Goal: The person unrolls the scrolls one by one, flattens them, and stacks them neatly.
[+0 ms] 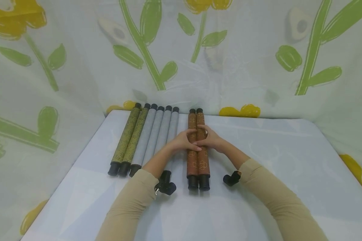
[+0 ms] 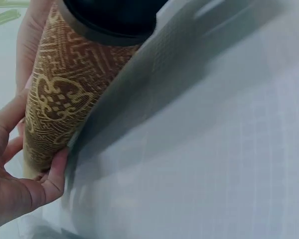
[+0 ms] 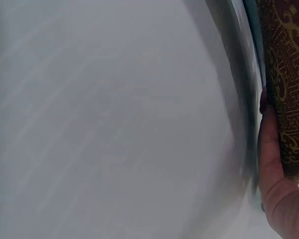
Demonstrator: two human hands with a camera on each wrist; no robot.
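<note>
Two rolled brown scrolls with gold patterning and black end knobs lie side by side on the table, pointing away from me. My left hand grips them from the left, thumb across the top. From the right, my right hand grips the same pair, and the two hands' fingertips meet over the scrolls. The left wrist view shows the left hand's thumb and fingers around a brown scroll near its black end. Along the side of the brown scroll in the right wrist view lie the right hand's fingers.
Left of the hands, two green-gold scrolls and several pale grey scrolls lie in a row, partly hidden by the left arm. A black wrist camera mount sits below each forearm. A flowered curtain stands behind the white table.
</note>
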